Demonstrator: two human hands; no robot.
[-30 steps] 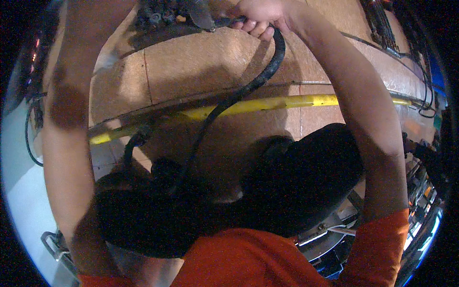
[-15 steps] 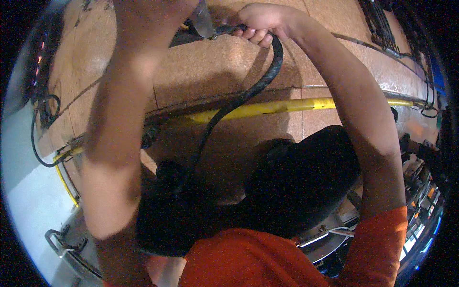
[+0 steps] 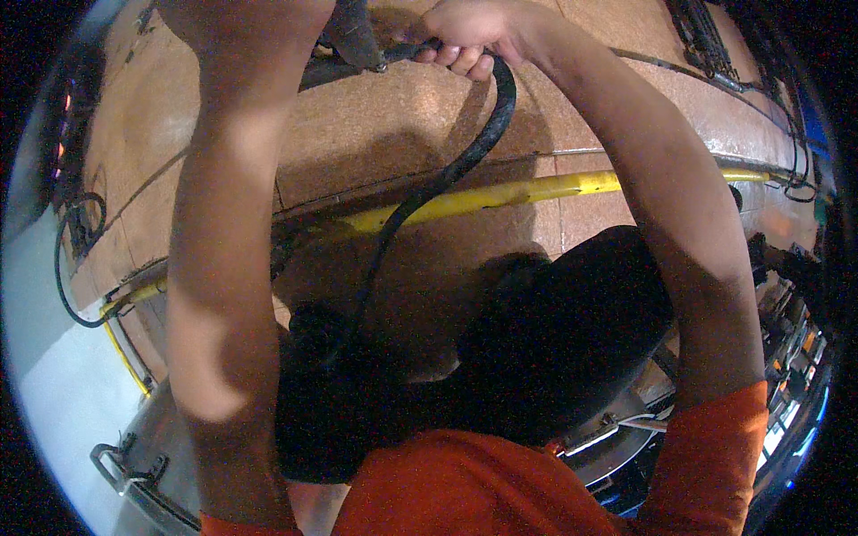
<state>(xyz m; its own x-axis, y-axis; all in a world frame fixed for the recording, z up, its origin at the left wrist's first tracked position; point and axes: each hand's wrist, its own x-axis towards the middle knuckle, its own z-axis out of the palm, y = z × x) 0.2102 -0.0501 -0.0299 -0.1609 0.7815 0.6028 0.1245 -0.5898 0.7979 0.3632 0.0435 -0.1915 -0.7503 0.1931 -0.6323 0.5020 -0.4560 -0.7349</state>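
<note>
At the top of the view my right hand (image 3: 472,34) is closed, its fingers wrapped round a thick black hose (image 3: 469,161). From that hand the hose bends down and runs back toward my dark-trousered legs. My left hand (image 3: 250,22) is at the upper edge, and its fingers are out of the picture. Between the two hands is a dark grey tapered piece (image 3: 356,37), its narrow end beside the hose end. Whether my left hand grips this piece cannot be made out.
A yellow pipe (image 3: 500,195) crosses the tiled surface below my hands. Black cables (image 3: 702,45) lie at the upper right, and a thin looped cable (image 3: 59,259) hangs at the left by a pale wall (image 3: 54,357). A metal handle (image 3: 112,469) shows at the lower left.
The grey piece has shifted left and looks darker. My right hand keeps its hold on the hose, slightly higher and further left in view. The left forearm has swung a little.
</note>
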